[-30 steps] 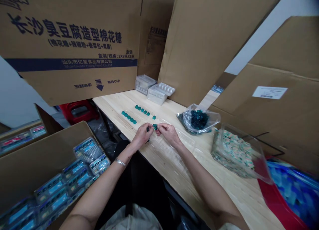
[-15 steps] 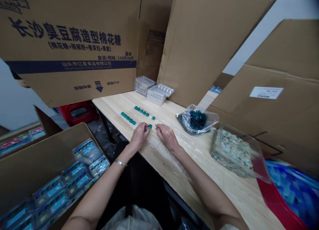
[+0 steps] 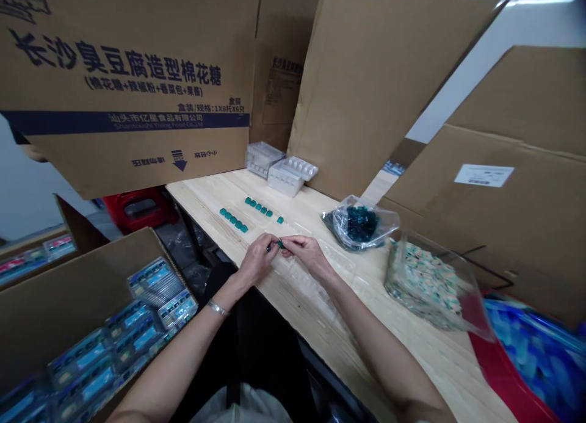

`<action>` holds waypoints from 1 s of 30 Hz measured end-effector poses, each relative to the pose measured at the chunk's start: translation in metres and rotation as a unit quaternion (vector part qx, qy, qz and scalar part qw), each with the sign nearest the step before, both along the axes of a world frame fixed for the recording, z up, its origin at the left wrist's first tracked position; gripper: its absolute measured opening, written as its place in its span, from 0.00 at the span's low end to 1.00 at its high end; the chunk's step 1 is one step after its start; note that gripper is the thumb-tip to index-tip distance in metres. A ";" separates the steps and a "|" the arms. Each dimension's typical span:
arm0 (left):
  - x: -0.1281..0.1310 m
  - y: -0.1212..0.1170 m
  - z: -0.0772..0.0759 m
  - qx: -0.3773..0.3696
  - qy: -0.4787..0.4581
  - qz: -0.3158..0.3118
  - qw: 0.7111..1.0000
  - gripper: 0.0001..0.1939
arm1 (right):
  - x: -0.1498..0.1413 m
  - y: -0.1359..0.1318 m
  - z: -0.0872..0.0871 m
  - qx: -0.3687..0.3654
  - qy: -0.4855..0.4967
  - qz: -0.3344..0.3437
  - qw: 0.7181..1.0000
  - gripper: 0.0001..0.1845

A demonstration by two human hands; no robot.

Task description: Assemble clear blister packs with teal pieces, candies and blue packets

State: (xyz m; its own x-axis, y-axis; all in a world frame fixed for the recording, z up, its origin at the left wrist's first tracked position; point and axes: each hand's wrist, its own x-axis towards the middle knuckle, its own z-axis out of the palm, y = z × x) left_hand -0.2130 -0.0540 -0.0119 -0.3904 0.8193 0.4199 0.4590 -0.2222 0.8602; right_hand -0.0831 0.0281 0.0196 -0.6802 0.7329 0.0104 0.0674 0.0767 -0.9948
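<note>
A small dark-green piece point(image 3: 280, 244) is between the fingertips of both my hands, above the near edge of the table. My left hand point(image 3: 259, 258) is closed in a pinch on it, and something dark shows at its fingers. From the other side, the pinched thumb and finger of my right hand point(image 3: 306, 249) meet the same piece. Beyond my hands, green pieces lie in two rows, a nearer row point(image 3: 233, 220) and a farther row point(image 3: 259, 207). One single green piece point(image 3: 280, 220) sits apart, to the right. Clear plastic trays point(image 3: 336, 258) lie flat by my right hand.
An open plastic bag of dark-green pieces point(image 3: 361, 223) and a clear bin of small pale-and-green packets point(image 3: 430, 273) stand right. Clear trays point(image 3: 286, 177) are stacked at the back. Cardboard point(image 3: 361, 87) walls the table. A carton of blue packs point(image 3: 137, 334) is at left.
My right hand has moved left, and its fingertips now touch the green piece in my left hand. The view has shifted slightly.
</note>
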 end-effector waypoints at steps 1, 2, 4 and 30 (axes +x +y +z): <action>0.000 0.000 -0.002 -0.001 -0.007 -0.001 1.000 0.04 | 0.001 0.001 -0.003 0.009 -0.004 -0.004 1.000 0.19; -0.001 0.000 -0.003 -0.003 -0.013 0.003 1.000 0.04 | 0.002 0.004 -0.005 0.025 -0.009 -0.011 1.000 0.19; -0.002 -0.001 -0.007 -0.016 -0.033 0.023 0.999 0.05 | 0.003 0.016 -0.011 0.091 -0.018 -0.041 0.995 0.17; -0.017 -0.007 0.006 -0.086 -0.591 -0.102 0.796 0.19 | -0.056 0.103 -0.035 0.448 -0.364 0.001 0.816 0.10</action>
State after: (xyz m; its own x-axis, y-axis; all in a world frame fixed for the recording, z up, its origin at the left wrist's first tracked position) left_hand -0.2302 -0.0612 -0.0062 -0.2811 0.9219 -0.2665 -0.7230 -0.0209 0.6905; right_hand -0.1387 0.1308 -0.0151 -0.7467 0.6514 0.1348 0.6146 0.7531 -0.2350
